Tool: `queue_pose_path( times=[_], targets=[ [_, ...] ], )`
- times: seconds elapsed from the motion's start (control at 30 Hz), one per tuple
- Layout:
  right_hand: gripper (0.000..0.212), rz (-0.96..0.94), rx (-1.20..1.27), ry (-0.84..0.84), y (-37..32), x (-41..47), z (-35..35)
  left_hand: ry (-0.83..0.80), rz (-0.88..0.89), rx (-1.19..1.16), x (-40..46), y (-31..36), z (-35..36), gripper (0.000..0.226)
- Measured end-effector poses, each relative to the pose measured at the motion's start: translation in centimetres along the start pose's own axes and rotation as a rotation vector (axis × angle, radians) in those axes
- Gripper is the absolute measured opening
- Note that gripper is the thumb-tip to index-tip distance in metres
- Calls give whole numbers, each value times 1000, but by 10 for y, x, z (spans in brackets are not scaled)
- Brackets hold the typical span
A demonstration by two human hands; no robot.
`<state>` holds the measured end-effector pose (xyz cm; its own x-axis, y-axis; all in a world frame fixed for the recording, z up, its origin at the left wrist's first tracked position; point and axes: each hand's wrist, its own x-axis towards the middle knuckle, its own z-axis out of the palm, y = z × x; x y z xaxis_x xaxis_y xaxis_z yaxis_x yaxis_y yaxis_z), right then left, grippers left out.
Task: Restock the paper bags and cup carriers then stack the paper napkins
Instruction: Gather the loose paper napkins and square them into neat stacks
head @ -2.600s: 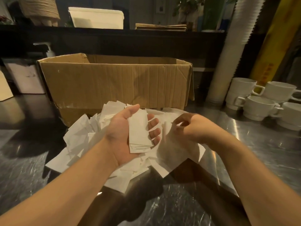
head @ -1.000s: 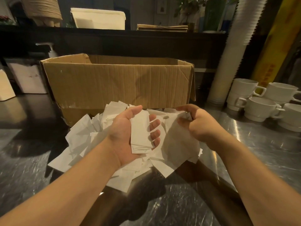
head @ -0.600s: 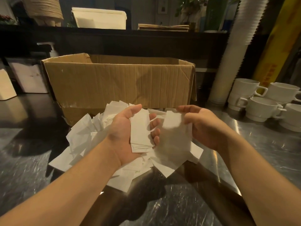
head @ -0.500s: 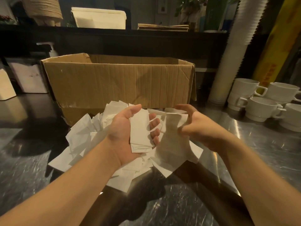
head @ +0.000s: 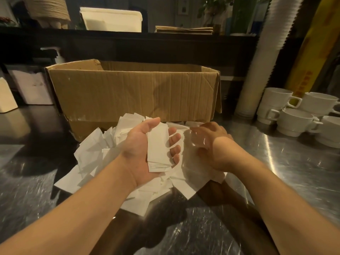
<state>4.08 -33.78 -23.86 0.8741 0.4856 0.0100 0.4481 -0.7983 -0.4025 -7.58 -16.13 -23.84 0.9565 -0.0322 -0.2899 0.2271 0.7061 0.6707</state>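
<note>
You cupped the small squared stack of white paper napkins (head: 158,147) in your left hand (head: 147,150), palm up so new ones could land flat, while your blurred right hand (head: 211,144), grip unclear, reached into the loose white napkin pile (head: 95,150) on the steel counter (head: 294,162).

both bare forearms reach in from the bottom edge, the left from 7 o'clock, the right from 5 o'clock, and meet near the middle. the left hand (head: 147,151) lies palm up, thumb pointing to 12 o'clock, its fingers (head: 174,138) curled up around a small stack of napkins (head: 158,146). the right hand (head: 215,144) sits just beside it at 3 o'clock, back toward the camera, motion-blurred, fingers bent down; its grip cannot be made out.
</note>
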Motion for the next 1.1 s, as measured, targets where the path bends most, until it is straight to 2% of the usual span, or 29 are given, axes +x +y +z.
queue_pose_path(
  times=[0.07, 0.17, 0.23, 0.27, 0.33, 0.4, 0.47, 0.57, 0.63, 0.7, 0.83, 0.97, 1.1],
  targets=[
    [55, -26, 64, 144, 6, 3, 1, 6, 3, 9, 0, 0, 0, 50],
    [30, -120, 199, 453, 13, 3, 1, 8, 9, 3, 0, 0, 0, 49],
    [20, -189, 424, 551, 13, -1, -5, -18, 10, -7, 0, 0, 0, 48],
    [19, -197, 633, 531, 9, -6, -10, -39, 9, -12, 1, 0, 0, 46],
    [12, -168, 1084, 350, 1, -16, -22, -68, 4, -19, 2, 0, -1, 44],
    [12, -125, 1298, 156, 1, -21, -30, -73, 1, -33, 3, 1, -1, 43],
    [17, -104, 1253, 29, 2, -22, -33, -78, 4, -49, 3, 1, -1, 44],
    [14, -74, 805, -17, 3, -17, -24, -71, 6, -35, 2, 1, -2, 44],
    [29, -29, 428, 11, 6, -8, -13, -40, 4, -21, 2, 1, -2, 45],
    [49, -34, 185, 52, 12, 2, -5, -20, 0, -14, 2, 1, -1, 48],
    [61, 1, 154, 40, 20, 11, -1, -13, -1, -7, 1, 1, -1, 50],
    [53, 30, 214, 50, 18, 12, 1, -19, -6, -11, 1, 2, -2, 49],
    [54, 86, 244, 48, 15, 13, -1, -15, 1, -4, 1, 1, -1, 48]
  ],
)
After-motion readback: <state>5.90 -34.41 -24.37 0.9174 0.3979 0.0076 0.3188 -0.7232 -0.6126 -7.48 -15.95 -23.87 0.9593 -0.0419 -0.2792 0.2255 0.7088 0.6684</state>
